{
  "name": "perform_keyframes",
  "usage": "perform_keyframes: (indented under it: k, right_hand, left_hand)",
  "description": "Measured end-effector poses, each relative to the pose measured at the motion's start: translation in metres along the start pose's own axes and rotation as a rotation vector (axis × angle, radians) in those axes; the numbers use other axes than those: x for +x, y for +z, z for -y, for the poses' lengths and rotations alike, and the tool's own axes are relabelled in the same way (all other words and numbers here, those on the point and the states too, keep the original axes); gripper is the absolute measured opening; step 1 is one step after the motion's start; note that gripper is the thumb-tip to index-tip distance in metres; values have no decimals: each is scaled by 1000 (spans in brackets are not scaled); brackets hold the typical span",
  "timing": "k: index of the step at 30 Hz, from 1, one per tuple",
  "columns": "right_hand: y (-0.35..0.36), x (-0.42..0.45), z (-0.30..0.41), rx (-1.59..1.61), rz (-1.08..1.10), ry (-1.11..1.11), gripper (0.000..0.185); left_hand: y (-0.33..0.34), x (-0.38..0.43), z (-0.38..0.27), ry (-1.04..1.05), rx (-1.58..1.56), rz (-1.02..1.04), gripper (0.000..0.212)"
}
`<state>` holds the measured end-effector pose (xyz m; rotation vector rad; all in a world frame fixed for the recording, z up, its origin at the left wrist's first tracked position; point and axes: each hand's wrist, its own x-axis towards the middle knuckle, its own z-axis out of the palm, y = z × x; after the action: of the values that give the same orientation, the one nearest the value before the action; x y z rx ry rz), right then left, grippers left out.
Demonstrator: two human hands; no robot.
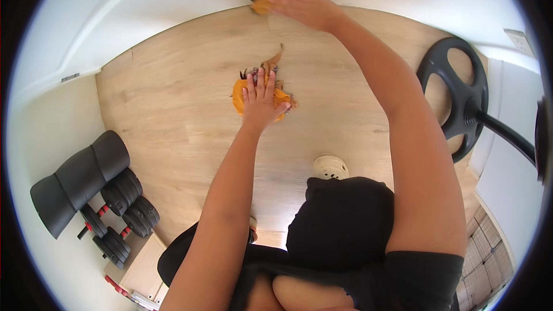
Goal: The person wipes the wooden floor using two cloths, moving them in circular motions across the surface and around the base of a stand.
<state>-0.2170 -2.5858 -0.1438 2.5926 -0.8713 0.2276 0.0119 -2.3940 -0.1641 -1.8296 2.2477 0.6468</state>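
My left hand lies palm down with fingers spread on an orange cloth on the wood-look floor. Dark and greyish bits and a brown, pointed scrap stick out around that cloth. Farther forward, my right hand reaches to where the floor meets the white wall. Orange cloth shows at its fingertips and also beyond the back of the hand, slightly blurred. Whether those fingers grip the cloth or only press on it cannot be told.
A black round weighted base with a pole stands at right. At left are a black roll and black dumbbells beside a light wooden cabinet. A cream clog is on the floor before my knee.
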Motion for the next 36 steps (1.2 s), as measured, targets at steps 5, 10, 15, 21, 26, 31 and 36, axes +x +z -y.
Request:
perform_keyframes:
  k: [5,10,15,21,26,31,36]
  right_hand:
    - [9,-1,23,50,-109,122,48]
    - [-1,-14,26,-34,-256,102,40]
    - [-17,-48,62,435,443,931,41]
    - [0,-50,118,378,132,613,43]
    - [-44,-82,284,935,-37,-176,42]
    - [-62,-146,215,843,337,120,46]
    - [-51,-223,94,214,260,875,49]
  left_hand:
    - [4,-5,6,9,-22,31,93]
    - [12,-7,5,92,12,-56,92]
    - [14,-26,51,14,-22,-123,94]
    - [13,-55,117,-407,-123,-230,92]
    - [33,-76,131,-363,-107,-234,84]
    - [67,-125,94,24,108,-305,77]
    - [64,-125,21,446,167,-56,80]
